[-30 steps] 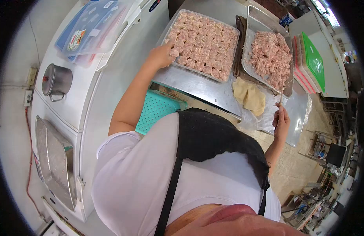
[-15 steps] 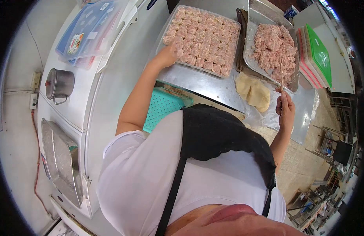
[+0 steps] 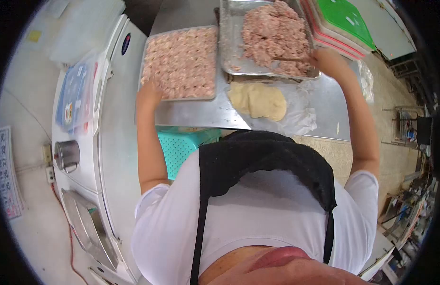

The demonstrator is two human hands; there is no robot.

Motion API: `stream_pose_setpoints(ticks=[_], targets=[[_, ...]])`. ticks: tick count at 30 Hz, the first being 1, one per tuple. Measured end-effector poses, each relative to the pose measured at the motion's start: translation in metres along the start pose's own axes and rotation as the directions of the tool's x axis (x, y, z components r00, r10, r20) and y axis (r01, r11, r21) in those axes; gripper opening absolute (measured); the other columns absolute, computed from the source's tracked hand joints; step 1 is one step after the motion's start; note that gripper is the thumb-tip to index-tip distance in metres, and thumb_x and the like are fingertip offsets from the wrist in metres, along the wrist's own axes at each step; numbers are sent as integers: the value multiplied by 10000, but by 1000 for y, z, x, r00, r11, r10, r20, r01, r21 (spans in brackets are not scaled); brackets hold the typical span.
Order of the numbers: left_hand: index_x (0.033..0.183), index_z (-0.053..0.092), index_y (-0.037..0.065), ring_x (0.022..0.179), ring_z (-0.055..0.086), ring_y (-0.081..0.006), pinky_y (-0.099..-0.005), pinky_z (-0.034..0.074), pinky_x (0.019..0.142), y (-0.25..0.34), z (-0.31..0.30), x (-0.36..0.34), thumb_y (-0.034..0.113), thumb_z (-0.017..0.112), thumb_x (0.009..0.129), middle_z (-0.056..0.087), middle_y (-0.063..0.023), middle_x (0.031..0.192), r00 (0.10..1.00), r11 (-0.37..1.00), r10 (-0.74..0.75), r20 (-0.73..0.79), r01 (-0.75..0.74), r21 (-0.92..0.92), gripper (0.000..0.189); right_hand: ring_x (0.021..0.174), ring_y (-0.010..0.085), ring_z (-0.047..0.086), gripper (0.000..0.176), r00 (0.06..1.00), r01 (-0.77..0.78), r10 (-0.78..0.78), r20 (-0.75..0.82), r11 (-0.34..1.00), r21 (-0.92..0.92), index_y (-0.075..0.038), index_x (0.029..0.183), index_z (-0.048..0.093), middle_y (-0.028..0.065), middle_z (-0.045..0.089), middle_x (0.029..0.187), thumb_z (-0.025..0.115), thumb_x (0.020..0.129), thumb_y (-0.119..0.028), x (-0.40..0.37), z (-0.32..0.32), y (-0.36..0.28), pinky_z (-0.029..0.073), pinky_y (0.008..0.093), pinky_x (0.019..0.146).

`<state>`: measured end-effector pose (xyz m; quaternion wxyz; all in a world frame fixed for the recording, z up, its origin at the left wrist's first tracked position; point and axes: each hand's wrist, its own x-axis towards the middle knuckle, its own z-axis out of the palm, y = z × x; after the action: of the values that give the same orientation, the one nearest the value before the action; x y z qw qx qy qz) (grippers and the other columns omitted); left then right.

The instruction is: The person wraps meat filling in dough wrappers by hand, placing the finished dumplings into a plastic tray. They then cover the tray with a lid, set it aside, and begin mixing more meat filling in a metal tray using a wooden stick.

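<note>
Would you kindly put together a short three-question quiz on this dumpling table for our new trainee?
1. True or false: the right hand holds a thin stick that reaches into the tray of minced filling.
2. Which thing is the left hand at? A the metal pot; B the tray of shaped dumplings; C the green lid.
3. Fill in: the pale stack of wrappers lies on a clear ____ sheet on the steel table.

Key: 1 true; 2 B; 3 plastic.
</note>
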<state>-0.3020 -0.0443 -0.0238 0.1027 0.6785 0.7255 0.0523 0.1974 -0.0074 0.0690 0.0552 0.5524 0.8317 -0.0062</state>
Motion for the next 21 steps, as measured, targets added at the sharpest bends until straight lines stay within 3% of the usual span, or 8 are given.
stream_pose_setpoints(ticks=[2, 4, 6, 8, 13, 17, 19, 21], targets=[[1383, 370, 79, 1059, 560, -393, -422, 450, 900, 31, 4, -6, 115, 502, 795, 574, -238, 1161, 996, 999, 1, -90, 3, 39, 604, 748, 357, 644, 220, 995, -86, 81, -60, 993, -86, -27, 754, 676, 203, 645, 766, 564, 826, -203, 19, 12, 31, 495, 478, 626], [1327, 463, 73, 1199, 479, -352, -412, 375, 1005, 75, 15, -18, 176, 489, 832, 481, -198, 1330, 867, 915, 371, -333, -403, -28, 506, 747, 351, 655, 197, 993, 8, -24, -118, 991, -135, -30, 763, 685, 200, 656, 784, 570, 798, -186, 32, 37, 42, 515, 464, 627], [1264, 527, 75, 1200, 477, -343, -406, 376, 1006, 137, 21, -36, 148, 523, 826, 514, -177, 1295, 835, 807, 443, -326, -530, -260, 445, 751, 332, 666, 205, 999, 42, -41, 13, 995, -88, -30, 771, 692, 189, 669, 808, 552, 802, -175, 39, 106, 29, 528, 446, 639], [1175, 573, 72, 1129, 514, -334, -387, 398, 967, 183, 31, -49, 98, 540, 809, 559, -169, 1197, 812, 724, 523, -261, -584, -367, 368, 790, 299, 684, 218, 982, 177, -173, 80, 983, -45, -43, 814, 702, 174, 682, 847, 533, 829, -179, -8, 58, -31, 543, 440, 657], [925, 597, 51, 899, 546, -341, -424, 442, 803, 225, 82, -75, 126, 627, 773, 577, -131, 922, 870, 740, 485, -92, -464, -487, 173, 745, 355, 667, 254, 987, 157, -154, 52, 986, -61, -32, 771, 687, 194, 664, 772, 531, 843, -219, 21, 29, 34, 538, 440, 627], [919, 599, 58, 845, 553, -311, -379, 460, 748, 244, 103, -83, 155, 652, 775, 573, -108, 896, 860, 755, 446, -248, -511, -411, 182, 731, 311, 677, 166, 962, 128, -147, -232, 987, -97, -45, 746, 691, 143, 682, 781, 579, 778, -164, 57, 64, 46, 543, 425, 616], [978, 615, 53, 828, 573, -277, -344, 474, 734, 236, 103, -82, 148, 670, 782, 589, -108, 898, 928, 769, 362, -85, -349, -536, 224, 722, 300, 679, 146, 915, 352, -348, -205, 936, -18, -40, 751, 691, 147, 677, 763, 588, 758, -143, 29, 84, 11, 544, 419, 610], [1023, 616, 54, 837, 582, -267, -340, 476, 749, 228, 103, -79, 141, 672, 786, 600, -111, 916, 932, 725, 356, -69, -322, -610, 258, 731, 299, 679, 146, 903, 394, -403, -150, 915, -85, -41, 758, 694, 150, 676, 764, 587, 758, -140, 13, 73, 6, 544, 416, 616]])
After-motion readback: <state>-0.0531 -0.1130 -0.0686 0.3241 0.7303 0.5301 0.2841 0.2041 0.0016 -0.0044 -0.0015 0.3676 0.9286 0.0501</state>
